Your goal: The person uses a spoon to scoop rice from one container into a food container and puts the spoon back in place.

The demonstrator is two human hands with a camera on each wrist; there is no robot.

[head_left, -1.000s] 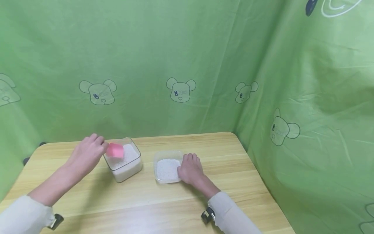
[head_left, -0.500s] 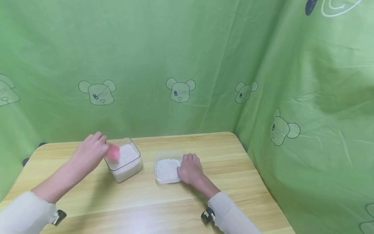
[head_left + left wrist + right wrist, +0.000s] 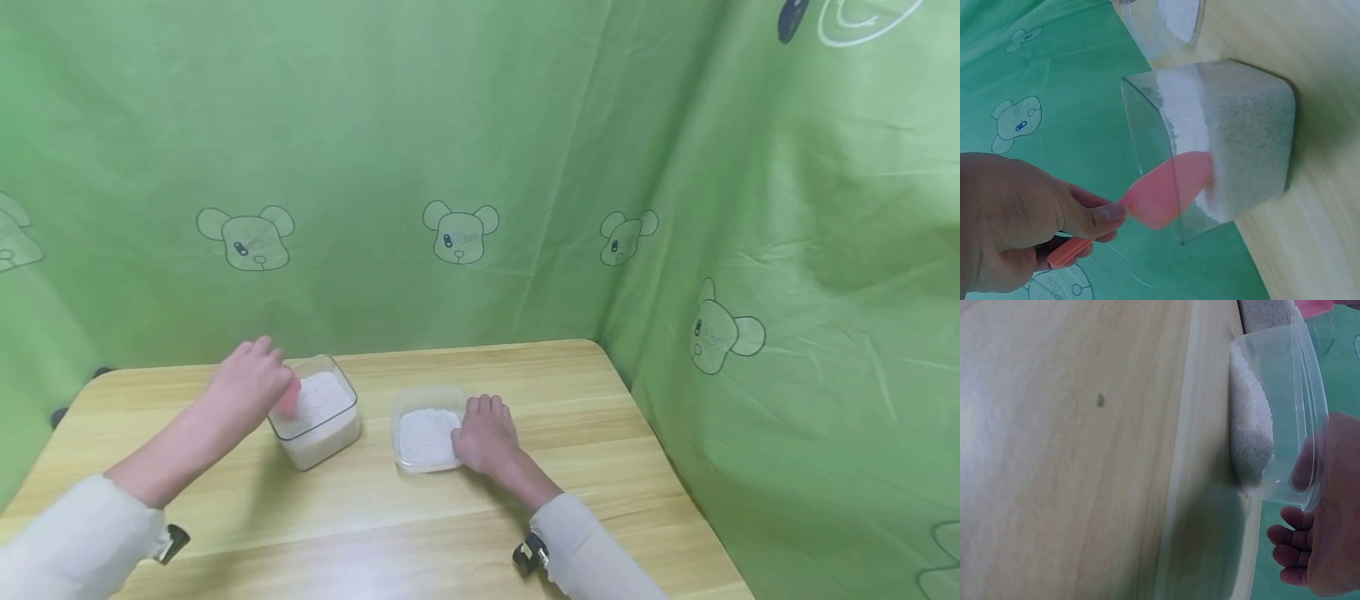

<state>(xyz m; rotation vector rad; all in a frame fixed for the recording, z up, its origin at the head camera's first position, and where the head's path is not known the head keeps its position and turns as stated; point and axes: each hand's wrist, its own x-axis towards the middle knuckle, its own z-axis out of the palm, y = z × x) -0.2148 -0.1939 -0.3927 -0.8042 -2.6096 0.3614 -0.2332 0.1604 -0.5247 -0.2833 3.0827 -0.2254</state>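
My left hand [image 3: 243, 383] grips the handle of a pink scoop [image 3: 1169, 190], thumb pressed along it. The scoop's bowl reaches inside the clear square canister [image 3: 322, 448], its tip dipping into white grains [image 3: 1182, 103] that fill much of the canister. Over to the right, a low clear plastic tub [image 3: 408, 467] holds a shallower layer of white grains [image 3: 1250, 419], heaped along its base in the right wrist view. My right hand [image 3: 489, 435] holds this tub by its right rim, thumb over the inside and fingers outside.
Both containers stand on a light wood table [image 3: 360, 533] with rounded back corners. A green curtain [image 3: 480, 125] with bear-head prints hangs right behind the table and along its right side. A small dark spot [image 3: 1100, 400] marks the tabletop in the right wrist view.
My left hand has moved a little right with the scoop, whose bowl has tipped from lying over the canister to pointing down into the grains. My right hand keeps its hold on the tub.
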